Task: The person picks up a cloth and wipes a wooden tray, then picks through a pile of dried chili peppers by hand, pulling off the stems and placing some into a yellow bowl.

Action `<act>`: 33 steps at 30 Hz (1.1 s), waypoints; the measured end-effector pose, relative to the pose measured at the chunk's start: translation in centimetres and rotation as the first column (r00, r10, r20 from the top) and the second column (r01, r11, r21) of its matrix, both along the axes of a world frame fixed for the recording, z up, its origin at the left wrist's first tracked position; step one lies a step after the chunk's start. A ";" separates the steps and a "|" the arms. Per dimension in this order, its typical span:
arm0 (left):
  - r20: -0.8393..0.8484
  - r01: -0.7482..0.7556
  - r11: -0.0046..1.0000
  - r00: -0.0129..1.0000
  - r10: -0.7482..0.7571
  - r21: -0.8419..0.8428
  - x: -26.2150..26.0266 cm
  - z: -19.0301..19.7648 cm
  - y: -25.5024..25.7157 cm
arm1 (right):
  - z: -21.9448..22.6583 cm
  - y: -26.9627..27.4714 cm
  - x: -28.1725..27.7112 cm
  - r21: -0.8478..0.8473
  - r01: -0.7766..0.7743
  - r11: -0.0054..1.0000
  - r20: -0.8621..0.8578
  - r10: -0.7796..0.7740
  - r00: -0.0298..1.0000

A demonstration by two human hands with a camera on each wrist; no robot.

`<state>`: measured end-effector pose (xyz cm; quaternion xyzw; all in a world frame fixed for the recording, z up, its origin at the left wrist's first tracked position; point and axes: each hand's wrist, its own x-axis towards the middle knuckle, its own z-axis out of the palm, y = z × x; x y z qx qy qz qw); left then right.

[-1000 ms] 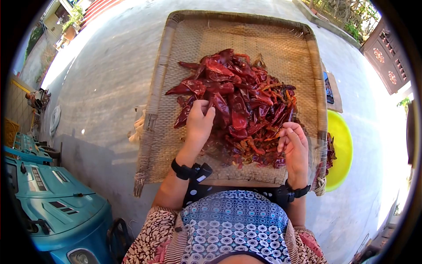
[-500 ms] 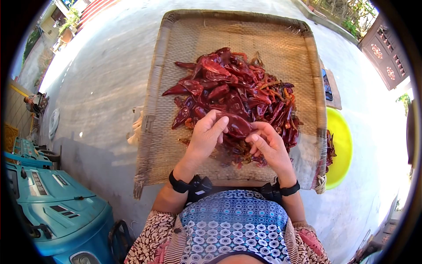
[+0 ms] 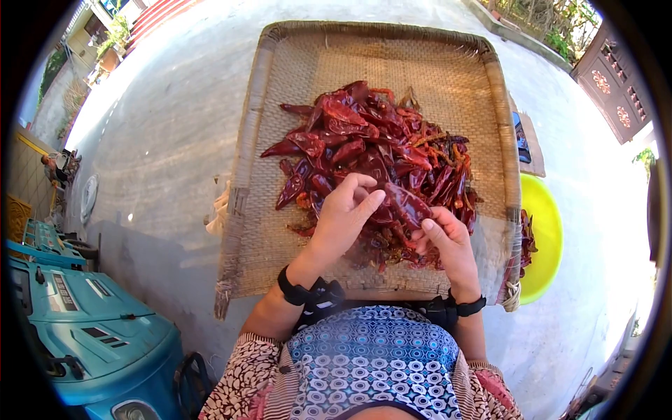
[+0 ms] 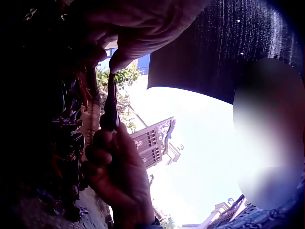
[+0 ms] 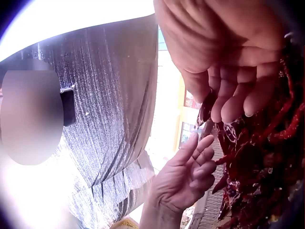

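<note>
A glossy dark red dried pepper (image 3: 408,205) (image 4: 111,106) (image 5: 205,108) hangs above the heap. The right hand (image 3: 451,245) (image 4: 121,176) (image 5: 228,52) pinches one end between thumb and fingers. At the other end is the left hand (image 3: 343,217) (image 4: 147,28) (image 5: 178,183), thumb and bent forefinger parted, with the thumb tip at or beside the pepper; contact is unclear. Beneath both hands lies a heap of dried red peppers (image 3: 336,129) on a woven tray (image 3: 287,70), with smaller, shrivelled orange-red ones at its right side.
Right of the tray stands a yellow-green basin (image 3: 546,238) with some red peppers in it. A phone-like device (image 3: 521,138) lies on a board behind the basin. At the lower left is a teal vehicle (image 3: 105,329). The tray's near rim is close to the person's body.
The right hand came from the heap's right side to the pepper and then moved slightly right and down with it. The left hand lifted the pepper, then its thumb and forefinger parted.
</note>
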<state>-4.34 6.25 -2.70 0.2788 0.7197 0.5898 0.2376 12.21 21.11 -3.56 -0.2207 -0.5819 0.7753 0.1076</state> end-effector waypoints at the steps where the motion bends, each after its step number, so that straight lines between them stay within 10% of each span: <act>1: -0.244 -0.068 0.997 0.968 0.058 -0.033 -0.3 -0.1 0.2 | -0.1 0.7 0.4 -0.005 0.076 0.997 -0.047 -0.076 0.996; 5: -0.531 -0.202 0.976 0.838 0.129 -0.082 -2.6 0.1 1.3 | -1.2 4.8 2.8 -0.182 0.465 0.866 -0.207 -0.496 0.843; 11: -0.741 -0.239 0.966 0.665 0.089 -0.099 -5.4 0.6 3.9 | -1.5 8.9 6.5 -0.789 0.316 0.527 -0.286 -0.770 0.571; 15: -0.840 -0.241 0.964 0.541 0.038 -0.111 -6.8 0.1 5.5 | -3.4 8.4 6.2 -0.729 0.176 0.661 -0.400 -0.620 0.675; 19: -0.842 -0.285 0.958 0.508 0.182 0.035 -6.2 0.9 5.2 | -2.3 6.3 4.2 -0.554 0.372 0.745 -0.276 -0.586 0.762; 23: -0.706 -0.275 0.937 0.618 0.344 0.216 -4.1 3.6 2.8 | -0.7 4.0 2.2 -0.242 0.376 0.894 -0.261 -0.434 0.863; 26: -0.083 -0.179 0.963 0.976 0.199 0.203 -2.5 4.2 1.3 | 0.6 2.1 0.8 -0.071 0.226 0.971 -0.179 -0.236 0.955; 33: 0.340 -0.048 0.963 0.939 -0.046 0.264 -0.1 2.7 -0.1 | 1.2 -0.7 -1.5 0.092 -0.035 0.995 -0.015 0.037 0.999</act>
